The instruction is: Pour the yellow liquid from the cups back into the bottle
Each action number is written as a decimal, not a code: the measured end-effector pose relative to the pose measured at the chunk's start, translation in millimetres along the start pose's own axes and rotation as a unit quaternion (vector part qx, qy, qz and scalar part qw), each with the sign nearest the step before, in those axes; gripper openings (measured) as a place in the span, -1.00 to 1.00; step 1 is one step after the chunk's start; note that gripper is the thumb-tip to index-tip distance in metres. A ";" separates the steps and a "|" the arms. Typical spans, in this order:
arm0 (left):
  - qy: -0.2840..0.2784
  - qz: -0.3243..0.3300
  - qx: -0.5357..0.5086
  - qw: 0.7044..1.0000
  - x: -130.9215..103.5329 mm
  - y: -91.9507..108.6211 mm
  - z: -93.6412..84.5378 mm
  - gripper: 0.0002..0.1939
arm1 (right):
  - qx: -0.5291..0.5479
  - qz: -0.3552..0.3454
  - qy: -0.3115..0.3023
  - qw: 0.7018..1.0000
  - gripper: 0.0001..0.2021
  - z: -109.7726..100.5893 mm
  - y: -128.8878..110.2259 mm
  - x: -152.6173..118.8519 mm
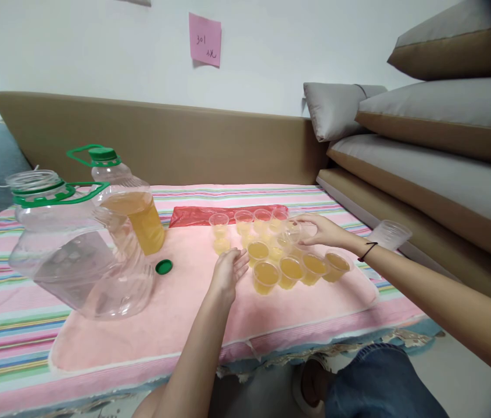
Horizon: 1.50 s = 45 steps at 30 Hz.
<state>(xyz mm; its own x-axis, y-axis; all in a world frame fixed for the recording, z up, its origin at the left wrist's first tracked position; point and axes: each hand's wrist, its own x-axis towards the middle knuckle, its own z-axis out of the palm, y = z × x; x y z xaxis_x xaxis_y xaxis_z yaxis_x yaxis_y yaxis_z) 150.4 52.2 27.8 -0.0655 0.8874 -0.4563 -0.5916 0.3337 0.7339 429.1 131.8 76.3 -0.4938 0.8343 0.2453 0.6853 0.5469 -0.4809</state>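
Observation:
Several clear plastic cups of yellow liquid, one of them a front cup, stand in rows on a pink mat. My right hand reaches in from the right and grips a clear plastic cup at the back right of the group. How much liquid that cup holds is hard to tell. To the left of the cups is my left hand, its fingers stretched out and holding nothing. Its fingertips are close to a middle-row cup; whether they touch it I cannot tell.
At the left stand a large uncapped clear jug and a green-capped jug with yellow liquid. A loose green cap lies nearby. Behind the cups is red plastic. Stacked clear cups lie beside grey cushions at right.

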 end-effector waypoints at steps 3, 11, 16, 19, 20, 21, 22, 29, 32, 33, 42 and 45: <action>0.002 0.002 0.001 1.000 -0.6 0.1 -0.3 -0.97 | -0.022 -0.007 -0.005 1.000 -0.46 1.7 2.5 1.0; -0.001 0.003 0.004 1.000 -0.6 -0.5 -0.9 -0.95 | -0.082 -0.017 -0.025 0.996 -0.43 5.0 6.8 5.5; -0.004 0.003 0.011 1.000 -2.3 0.0 -0.8 -0.97 | -0.168 -0.054 -0.032 0.984 -0.39 8.5 -2.2 7.6; -0.003 0.003 0.014 1.000 -3.9 0.8 -0.1 -0.97 | -0.227 -0.109 -0.031 0.967 -0.41 9.2 -15.6 7.4; -0.002 0.003 0.015 1.000 -4.3 1.0 0.1 -0.97 | -0.248 -0.129 -0.028 0.960 -0.43 9.4 -20.3 7.2; -0.001 0.003 0.016 1.000 -4.6 1.1 0.2 -0.97 | -0.269 -0.149 -0.024 0.951 -0.43 9.6 -24.6 7.2; 0.000 0.003 0.016 1.000 -4.7 1.1 0.2 -0.97 | -0.290 -0.170 -0.020 0.942 -0.43 10.1 -28.4 7.3; -0.003 0.006 0.012 1.000 -4.0 -0.1 -1.8 -0.98 | -0.399 -0.299 0.003 0.867 -0.48 15.0 -31.3 8.3; -0.006 0.006 0.012 1.000 -4.5 0.2 -2.4 -0.99 | -0.412 -0.311 0.005 0.857 -0.52 14.1 -27.5 5.8; -0.005 0.006 0.012 1.000 -4.8 0.4 -2.5 -0.98 | -0.412 -0.310 0.008 0.857 -0.54 13.4 -27.0 4.4; -0.010 0.003 0.012 1.000 -4.1 -1.1 -3.3 -0.97 | -0.393 -0.290 0.010 0.873 -0.62 6.2 -29.4 -7.8; -0.011 0.003 0.012 1.000 -4.9 -0.8 -3.9 -0.96 | -0.405 -0.285 0.005 0.869 -0.59 4.6 -27.3 -10.2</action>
<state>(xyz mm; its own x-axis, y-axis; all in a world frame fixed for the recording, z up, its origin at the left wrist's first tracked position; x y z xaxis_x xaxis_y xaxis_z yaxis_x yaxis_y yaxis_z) 148.1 46.3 27.5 -0.0504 0.8958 -0.4415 -0.5717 0.3366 0.7482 413.0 108.0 83.0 -0.8745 0.4099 0.2595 0.4851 0.7375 0.4699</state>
